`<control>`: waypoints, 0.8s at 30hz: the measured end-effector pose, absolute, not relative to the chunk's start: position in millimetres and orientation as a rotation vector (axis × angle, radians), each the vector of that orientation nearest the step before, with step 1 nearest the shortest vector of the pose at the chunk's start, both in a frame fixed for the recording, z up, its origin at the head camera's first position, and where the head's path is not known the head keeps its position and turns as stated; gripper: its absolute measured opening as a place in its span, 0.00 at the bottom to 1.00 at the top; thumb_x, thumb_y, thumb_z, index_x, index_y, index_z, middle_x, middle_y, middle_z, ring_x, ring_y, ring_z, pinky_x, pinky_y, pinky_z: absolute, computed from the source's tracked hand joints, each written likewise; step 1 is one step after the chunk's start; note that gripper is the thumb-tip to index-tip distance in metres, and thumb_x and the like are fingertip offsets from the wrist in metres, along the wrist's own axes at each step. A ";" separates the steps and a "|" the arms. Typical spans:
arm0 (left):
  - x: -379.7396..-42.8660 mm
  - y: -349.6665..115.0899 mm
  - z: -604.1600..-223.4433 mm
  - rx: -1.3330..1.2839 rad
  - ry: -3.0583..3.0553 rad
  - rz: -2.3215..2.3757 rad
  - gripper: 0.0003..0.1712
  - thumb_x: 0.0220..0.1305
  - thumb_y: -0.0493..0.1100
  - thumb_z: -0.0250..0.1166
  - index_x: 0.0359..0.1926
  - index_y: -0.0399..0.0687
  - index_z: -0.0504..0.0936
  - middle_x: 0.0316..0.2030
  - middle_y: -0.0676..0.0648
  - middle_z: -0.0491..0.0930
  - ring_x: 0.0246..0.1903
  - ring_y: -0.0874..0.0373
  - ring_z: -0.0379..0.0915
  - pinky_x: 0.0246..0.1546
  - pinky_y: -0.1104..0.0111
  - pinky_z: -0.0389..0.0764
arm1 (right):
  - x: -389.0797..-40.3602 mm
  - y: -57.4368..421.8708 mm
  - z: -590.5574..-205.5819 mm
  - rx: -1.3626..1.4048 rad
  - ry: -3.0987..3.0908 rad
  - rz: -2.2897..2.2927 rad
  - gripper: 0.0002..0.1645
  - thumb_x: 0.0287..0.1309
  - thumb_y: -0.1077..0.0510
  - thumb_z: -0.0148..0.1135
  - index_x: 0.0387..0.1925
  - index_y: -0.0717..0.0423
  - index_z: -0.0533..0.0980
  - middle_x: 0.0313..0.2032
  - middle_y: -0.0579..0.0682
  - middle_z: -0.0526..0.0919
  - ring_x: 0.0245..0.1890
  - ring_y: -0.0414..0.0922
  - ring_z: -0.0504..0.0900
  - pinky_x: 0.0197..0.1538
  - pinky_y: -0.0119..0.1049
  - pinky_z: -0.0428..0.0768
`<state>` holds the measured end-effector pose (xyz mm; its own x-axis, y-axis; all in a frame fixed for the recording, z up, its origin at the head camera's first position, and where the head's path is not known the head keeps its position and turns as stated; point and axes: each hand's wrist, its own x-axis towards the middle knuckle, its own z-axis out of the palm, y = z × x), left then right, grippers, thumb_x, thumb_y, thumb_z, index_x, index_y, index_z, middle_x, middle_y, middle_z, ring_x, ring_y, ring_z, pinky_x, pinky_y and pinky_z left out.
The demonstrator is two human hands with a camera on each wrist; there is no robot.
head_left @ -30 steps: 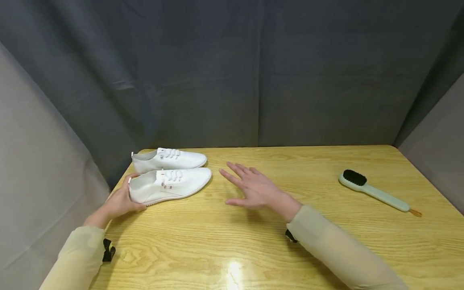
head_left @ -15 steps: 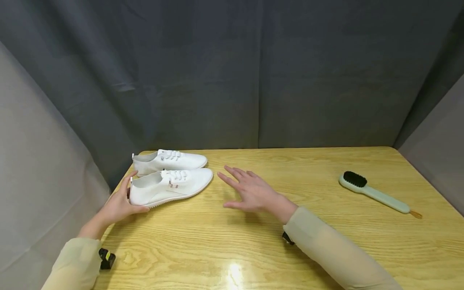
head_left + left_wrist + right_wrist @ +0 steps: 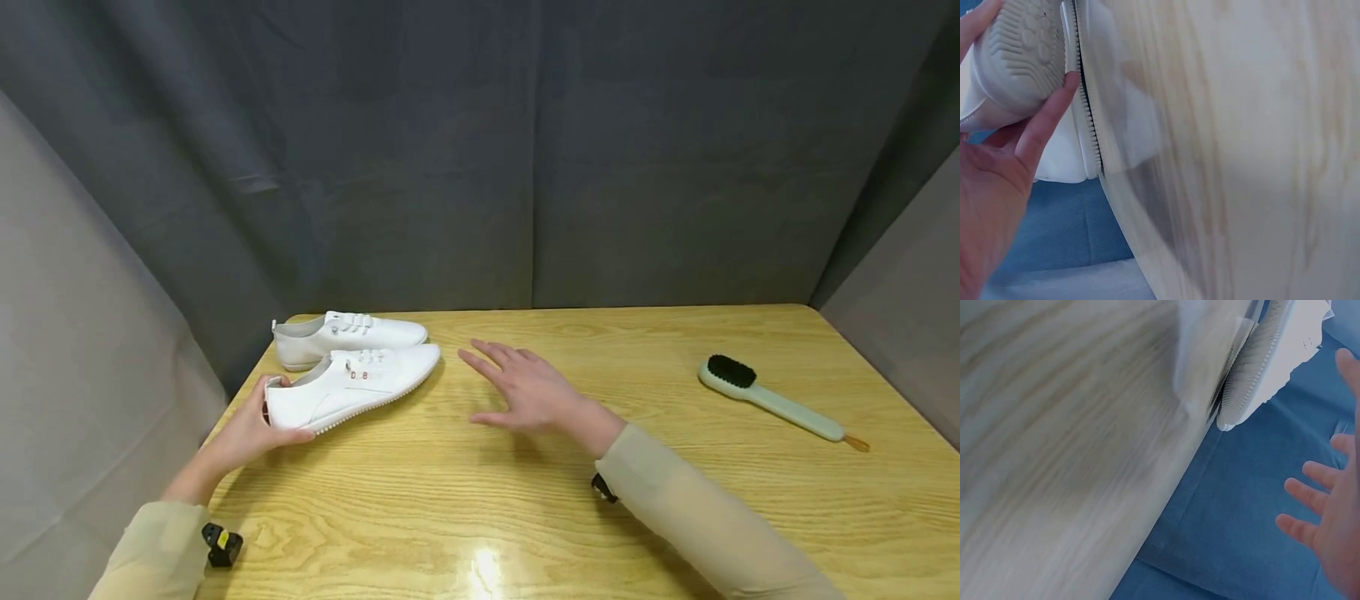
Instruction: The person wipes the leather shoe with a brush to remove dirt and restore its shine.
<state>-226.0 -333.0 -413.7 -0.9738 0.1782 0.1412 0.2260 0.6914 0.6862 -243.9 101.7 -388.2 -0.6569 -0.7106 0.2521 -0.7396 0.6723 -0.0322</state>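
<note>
My left hand [image 3: 251,425] grips the heel of the nearer white shoe [image 3: 360,387], thumb on the near side. That shoe is tilted, its heel raised and its ribbed sole [image 3: 1025,53] facing the left wrist camera. Behind it the other white shoe [image 3: 348,335] stands upright on the table, toe to the right. My right hand [image 3: 532,392] hovers to the right of the toes with fingers spread and holds nothing. In the right wrist view, the right hand [image 3: 1335,506] is apart from the shoe with the ribbed sole [image 3: 1257,369].
A pale green brush [image 3: 780,402] with black bristles and an orange loop lies at the table's right side. The wooden table [image 3: 420,508] ends at a dark curtain [image 3: 420,167] behind. A light grey cloth wall [image 3: 82,375] stands close on the left.
My left hand has lifted the heel of the nearer shoe and tipped it so that more of its side shows. My right hand stays nearly in place.
</note>
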 end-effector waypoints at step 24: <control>-232.5 -276.4 -397.7 -0.473 -2.803 -1.357 0.51 0.43 0.45 0.81 0.61 0.40 0.56 0.51 0.37 0.68 0.46 0.49 0.67 0.43 0.71 0.71 | -236.4 164.8 -357.4 1.140 -2.598 0.172 0.49 0.58 0.33 0.61 0.73 0.51 0.57 0.67 0.56 0.65 0.63 0.55 0.68 0.58 0.57 0.69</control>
<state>-232.5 -276.4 -397.7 -0.9548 0.2710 0.1218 0.2636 0.5837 0.7680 -236.4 164.8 -357.4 -0.6408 -0.6993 0.3169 -0.7350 0.6780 0.0100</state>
